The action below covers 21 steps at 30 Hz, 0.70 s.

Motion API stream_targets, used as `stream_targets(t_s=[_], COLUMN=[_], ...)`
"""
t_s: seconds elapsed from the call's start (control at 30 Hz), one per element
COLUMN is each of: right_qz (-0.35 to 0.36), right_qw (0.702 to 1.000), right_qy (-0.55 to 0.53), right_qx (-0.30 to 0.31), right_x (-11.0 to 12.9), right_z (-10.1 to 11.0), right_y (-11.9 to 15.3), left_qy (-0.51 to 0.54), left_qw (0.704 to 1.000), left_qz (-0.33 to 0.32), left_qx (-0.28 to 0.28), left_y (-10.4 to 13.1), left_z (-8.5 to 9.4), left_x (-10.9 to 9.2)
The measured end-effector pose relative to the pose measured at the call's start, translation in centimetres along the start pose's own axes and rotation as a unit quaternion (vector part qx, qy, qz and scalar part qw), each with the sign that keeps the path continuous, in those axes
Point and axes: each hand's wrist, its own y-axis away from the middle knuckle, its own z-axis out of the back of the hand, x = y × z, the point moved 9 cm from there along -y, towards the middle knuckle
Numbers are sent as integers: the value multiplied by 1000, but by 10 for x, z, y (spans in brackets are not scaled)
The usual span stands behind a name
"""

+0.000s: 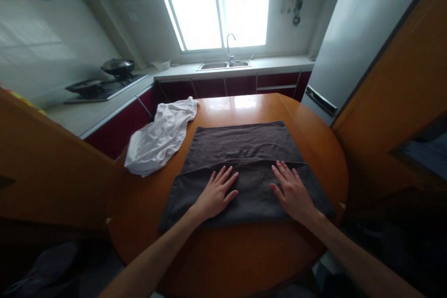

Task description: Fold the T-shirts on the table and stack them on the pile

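A dark grey garment (251,195) lies spread on the round wooden table (230,260), its near part folded over the far part. Dark lettering, too small to read, shows on the far part just beyond the fold's edge. My left hand (217,193) rests flat on the folded layer, left of its middle, with fingers spread. On the right side of the same layer my right hand (291,191) also lies flat, its fingertips close to the fold's edge. Neither hand grips the cloth. A crumpled white cloth (160,135) lies at the table's left edge, apart from both hands.
Past the table, a counter holds a sink (213,66) with a tall faucet (228,46) below a bright window. A stove (104,91) with a lidded pan (118,66) stands at the left. On the right are a fridge (356,32) and a wooden door (398,102).
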Motion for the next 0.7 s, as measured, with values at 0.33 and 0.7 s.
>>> stream_targets(t_s=[0.33,0.7], right_qz=[-116,-25], right_qw=[990,996], right_qy=[70,-31], right_qx=[-33,-83], right_x=[-63,-78], right_z=[14,48], right_y=[7,39], left_qy=[-18,174], left_qw=[1000,984], left_qz=[-9,-15], left_qx=[-13,-22], left_y=[-2,42], left_z=[-10,54], left_x=[6,31])
